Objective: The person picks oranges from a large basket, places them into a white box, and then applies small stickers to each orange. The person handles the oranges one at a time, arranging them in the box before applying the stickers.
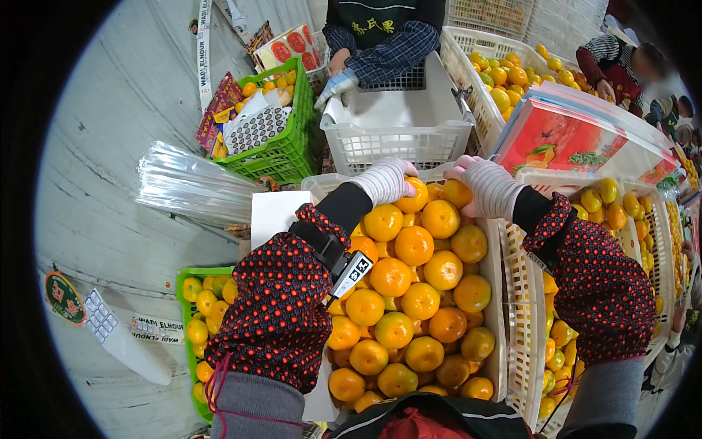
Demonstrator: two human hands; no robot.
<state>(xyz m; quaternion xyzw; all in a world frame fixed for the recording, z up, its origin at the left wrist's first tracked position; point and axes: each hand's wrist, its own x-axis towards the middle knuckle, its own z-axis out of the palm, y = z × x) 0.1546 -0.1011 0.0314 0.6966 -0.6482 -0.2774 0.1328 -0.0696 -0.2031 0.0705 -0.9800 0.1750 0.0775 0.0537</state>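
A crate in front of me is piled with orange mandarins (418, 300), a few tinged green. At its far end, my left hand (384, 180), in a striped fingerless glove, curls its fingers around one mandarin (413, 198). My right hand (490, 185), gloved alike, has its thumb and fingers about another mandarin (457, 193) just to the right. Both fruits rest at the top of the pile. White lining (493, 263) shows along the crate's right wall. Just beyond my hands stands a white plastic crate (403, 144) with a pale lining.
A seated person's gloved hand (337, 88) rests by the white crate. Left are a green crate (269, 156) of fruit and packaging, clear plastic sleeves (192, 184) and another green crate (186, 329). Right are fruit-filled crates (521, 307) and red printed boxes (570, 134). Other people work farther off.
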